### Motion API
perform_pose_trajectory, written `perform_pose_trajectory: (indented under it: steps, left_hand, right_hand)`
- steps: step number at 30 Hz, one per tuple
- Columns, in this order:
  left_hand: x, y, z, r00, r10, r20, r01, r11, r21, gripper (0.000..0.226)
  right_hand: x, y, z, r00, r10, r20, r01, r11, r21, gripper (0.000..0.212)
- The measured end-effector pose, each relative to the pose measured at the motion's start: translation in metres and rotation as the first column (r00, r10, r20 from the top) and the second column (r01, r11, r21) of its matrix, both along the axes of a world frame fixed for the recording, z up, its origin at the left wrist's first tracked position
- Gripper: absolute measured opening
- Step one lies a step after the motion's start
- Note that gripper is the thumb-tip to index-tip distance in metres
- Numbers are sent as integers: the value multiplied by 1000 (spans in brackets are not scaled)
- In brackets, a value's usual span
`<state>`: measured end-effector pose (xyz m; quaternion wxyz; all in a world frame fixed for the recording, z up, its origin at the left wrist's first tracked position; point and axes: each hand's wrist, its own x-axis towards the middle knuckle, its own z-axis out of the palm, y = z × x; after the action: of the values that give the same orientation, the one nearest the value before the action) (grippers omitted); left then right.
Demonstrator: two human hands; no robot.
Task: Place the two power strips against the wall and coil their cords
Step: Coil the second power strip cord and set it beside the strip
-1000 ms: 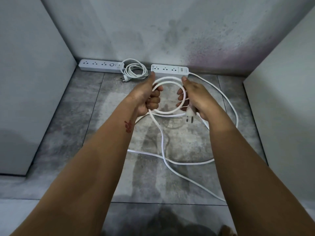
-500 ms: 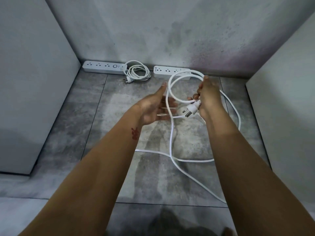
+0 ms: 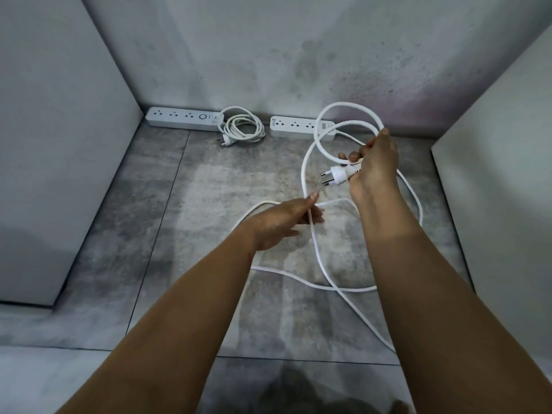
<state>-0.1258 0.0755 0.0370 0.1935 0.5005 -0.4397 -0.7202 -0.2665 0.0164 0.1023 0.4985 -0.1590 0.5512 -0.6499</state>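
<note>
Two strips already lie along the foot of the wall (image 3: 298, 55), long axes parallel to it: the left strip (image 3: 183, 120) near the corner, the right strip (image 3: 295, 127) just beside it. The left cord (image 3: 243, 128) is coiled on the floor (image 3: 209, 204) between them, its plug toward the camera. The right cord (image 3: 316, 249) is only partly coiled, I judge: a couple of loops are made and much of it sprawls loose on the floor. The right hand (image 3: 375, 162) is closed on these loops and on the plug (image 3: 337, 176), whose pins point left. The left hand (image 3: 283, 221) has its grip loosely around the hanging cord, fingers half open.
</note>
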Motion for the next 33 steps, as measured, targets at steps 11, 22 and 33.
perform_pose_trajectory:
  steps: [11, 22, 33]
  left_hand:
    - [-27, -3, 0, 904, 255, -343, -278, 960, -17, 44]
    - [-19, -43, 34, 662, 634, -400, -598, 768, 229, 43]
    - [14, -48, 30, 739, 601, -305, -649, 757, -81, 21]
  right_hand:
    - [1, -4, -9, 989, -22, 149, 31, 998, -59, 35]
    - [12, 18, -23, 755, 455, -472, -431, 887, 166, 27]
    - [3, 21, -18, 665, 580, -470, -460, 814, 354, 56]
